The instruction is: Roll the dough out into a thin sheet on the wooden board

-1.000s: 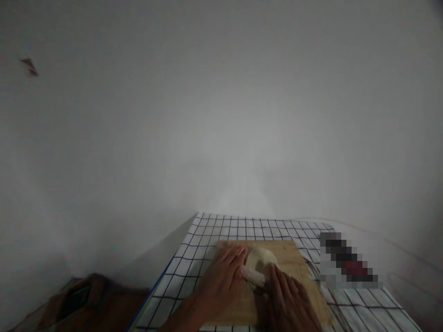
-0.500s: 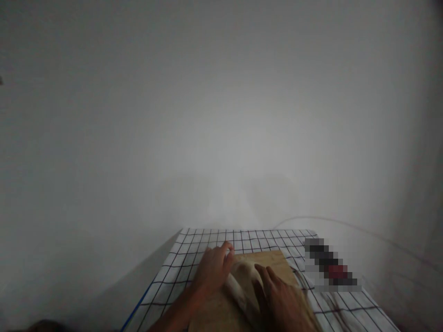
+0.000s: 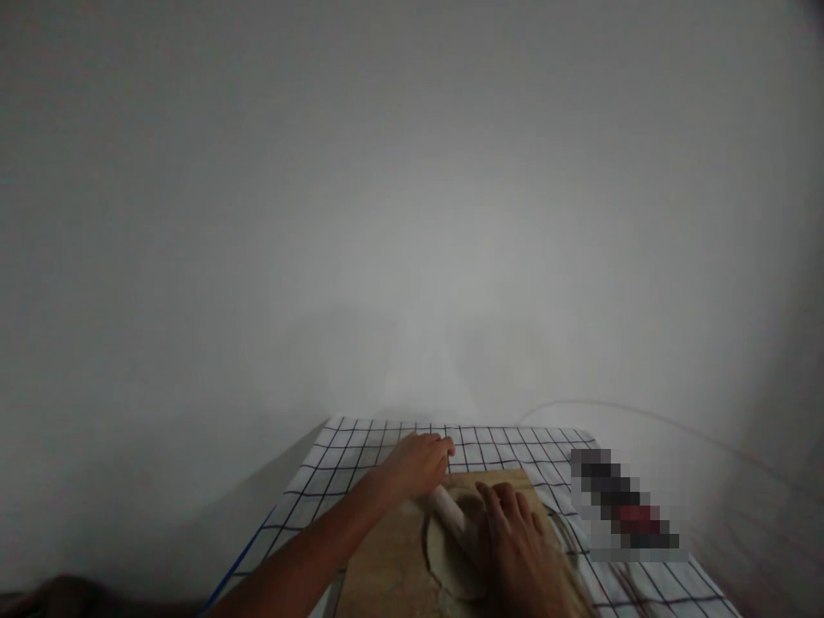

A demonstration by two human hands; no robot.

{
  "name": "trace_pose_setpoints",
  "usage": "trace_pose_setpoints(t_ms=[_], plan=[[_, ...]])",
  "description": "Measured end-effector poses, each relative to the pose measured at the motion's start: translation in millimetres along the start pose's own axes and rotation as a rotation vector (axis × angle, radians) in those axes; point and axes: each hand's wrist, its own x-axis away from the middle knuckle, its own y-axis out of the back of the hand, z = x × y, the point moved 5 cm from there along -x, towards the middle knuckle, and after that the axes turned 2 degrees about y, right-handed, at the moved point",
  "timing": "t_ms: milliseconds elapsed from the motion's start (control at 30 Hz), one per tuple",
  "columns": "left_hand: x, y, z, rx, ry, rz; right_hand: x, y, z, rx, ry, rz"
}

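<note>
Pale dough (image 3: 445, 560) under rolling pin (image 3: 450, 511); left hand (image 3: 417, 465), right hand (image 3: 520, 542) over its ends; we cannot tell whether fingers (image 3: 507, 501) grip.

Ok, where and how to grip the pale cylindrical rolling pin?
Probably by both ends, from above: the pale cylindrical rolling pin lies slantwise across the flat round pale dough, its middle bare between the left hand at the far end and the right hand at the near end.

White tablecloth (image 3: 495, 446) with black grid, tan board (image 3: 379, 562), seemingly cream dough (image 3: 447, 558)
</note>
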Motion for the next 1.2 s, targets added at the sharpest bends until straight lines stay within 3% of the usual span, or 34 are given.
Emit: trace_pose_setpoints(t_ms=[133,300,500,633,800,967,1100,1200], plan=[[-4,-4,0,0.005,-0.071,0.012,2,-1,3,-0.045,0.035,0.045],[-8,-17,5,0.028,-0.071,-0.032,3,-5,0,-0.058,0.144,-0.086],[21,-32,18,0.04,-0.048,-0.162,-2,-33,-13,-0.033,0.112,-0.117],[43,-36,22,0.016,0.007,-0.22,-5,-35,-12,-0.027,0.084,-0.121],[72,-20,12,-0.012,0.061,-0.254,0,-27,3,-0.015,0.172,-0.13],[102,6,-5,-0.013,0.071,-0.271,14,-40,8,0.055,0.193,-0.22],[127,14,-17,0.017,0.037,-0.335,24,-44,12,0.052,0.247,-0.164],[149,9,-22,0.06,0.031,-0.366,29,-33,16,0.039,0.15,-0.133]])
